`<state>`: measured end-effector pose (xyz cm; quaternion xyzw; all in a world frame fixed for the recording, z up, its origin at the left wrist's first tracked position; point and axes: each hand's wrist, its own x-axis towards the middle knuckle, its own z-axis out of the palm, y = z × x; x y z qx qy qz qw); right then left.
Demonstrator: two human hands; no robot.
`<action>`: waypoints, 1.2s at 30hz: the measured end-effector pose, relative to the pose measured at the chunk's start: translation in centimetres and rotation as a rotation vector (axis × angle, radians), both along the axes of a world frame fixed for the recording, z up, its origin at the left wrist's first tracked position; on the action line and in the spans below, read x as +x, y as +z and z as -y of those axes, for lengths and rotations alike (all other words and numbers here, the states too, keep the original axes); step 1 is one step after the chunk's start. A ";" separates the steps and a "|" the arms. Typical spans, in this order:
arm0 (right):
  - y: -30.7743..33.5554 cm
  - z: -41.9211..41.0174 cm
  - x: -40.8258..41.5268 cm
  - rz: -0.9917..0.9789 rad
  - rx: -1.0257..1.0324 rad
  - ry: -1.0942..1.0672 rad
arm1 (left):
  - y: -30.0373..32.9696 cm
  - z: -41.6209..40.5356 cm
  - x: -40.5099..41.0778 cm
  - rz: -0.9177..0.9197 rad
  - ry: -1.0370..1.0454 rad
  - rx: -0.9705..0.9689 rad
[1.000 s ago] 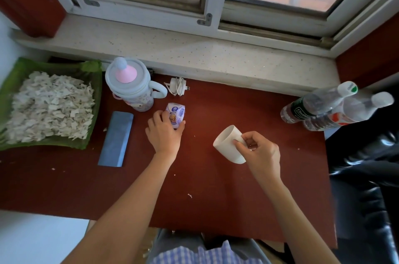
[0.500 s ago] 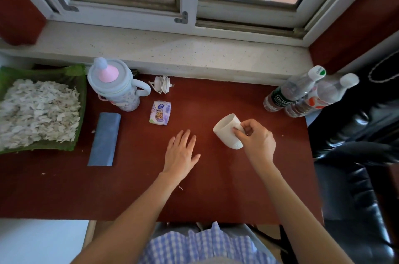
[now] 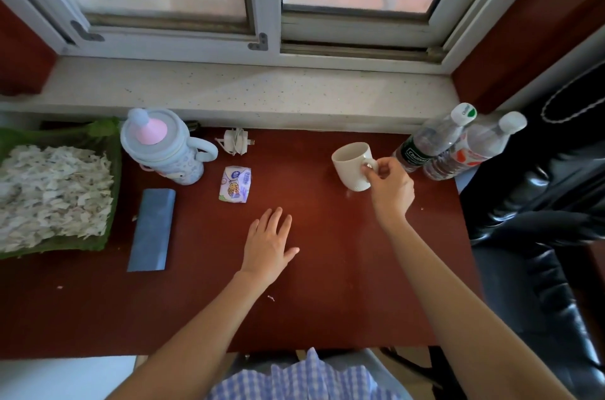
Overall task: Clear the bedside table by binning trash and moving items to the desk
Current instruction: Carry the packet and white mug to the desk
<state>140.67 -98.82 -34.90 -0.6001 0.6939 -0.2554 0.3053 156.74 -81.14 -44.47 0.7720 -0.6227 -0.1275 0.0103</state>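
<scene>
While a blue-checked garment fills the nearest edge of the view, both bare forearms reach forward over the dark red worktop. Nearest, the left hand lies palm down with fingers spread and holds nothing; a tiny white scrap sits just beside its wrist. To the left of that hand a flat blue pouch lies lengthwise on the worktop, and beyond it, at the left edge, a green tray is heaped with pale shredded bits. Farther out, a small crumpled snack packet lies between the left hand and a pale blue lidded cup with a pink spout and a side handle, which stands upright next to the tray. On the right side, the right hand is closed around the handle of a white mug, whose mouth tips toward the left; whether its base touches the worktop cannot be told. Just past that hand, two clear plastic bottles with white caps stand side by side at the far right corner. Near the back edge a white charger plug lies by the stone window sill, with the window frame above it and a black padded chair off to the right.
</scene>
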 end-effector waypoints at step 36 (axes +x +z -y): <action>-5.6 -3.8 -2.9 0.199 0.005 0.028 | -0.2 0.0 -0.4 -0.036 0.033 0.024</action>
